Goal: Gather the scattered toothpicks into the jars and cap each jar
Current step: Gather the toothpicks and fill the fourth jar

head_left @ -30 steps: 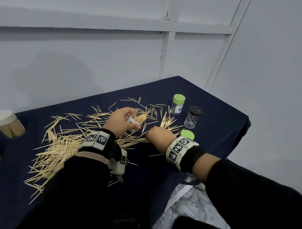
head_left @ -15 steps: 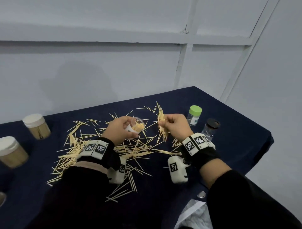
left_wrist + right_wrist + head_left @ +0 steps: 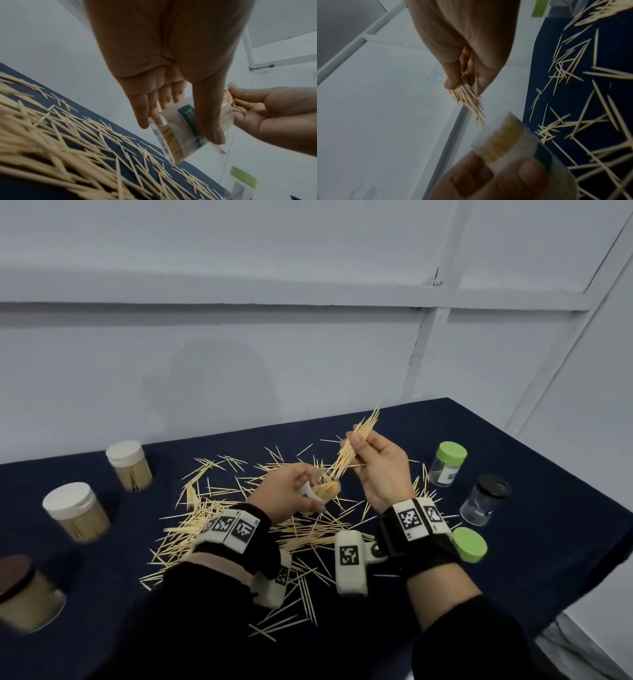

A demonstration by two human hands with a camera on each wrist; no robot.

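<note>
My left hand [image 3: 291,494] grips a clear open jar [image 3: 320,491] tilted to the right above the table, partly filled with toothpicks [image 3: 503,140]; its label shows in the left wrist view [image 3: 187,125]. My right hand [image 3: 373,460] pinches a bundle of toothpicks [image 3: 356,443] between thumb and fingers, the lower tips just at the jar's mouth [image 3: 488,129]. Many loose toothpicks [image 3: 239,529] lie scattered on the dark blue tablecloth [image 3: 513,594] under and left of both hands.
A loose green cap [image 3: 471,544] lies by my right wrist. At right stand a green-capped jar [image 3: 447,463] and a black-capped jar [image 3: 484,499]. At left stand two white-capped filled jars [image 3: 128,465] [image 3: 77,511] and a brown-capped one [image 3: 24,594]. The table's edge runs along the right.
My right hand picked a bundle of toothpicks off the table and lifted it to the mouth of the jar. The left hand kept holding the jar, tilted.
</note>
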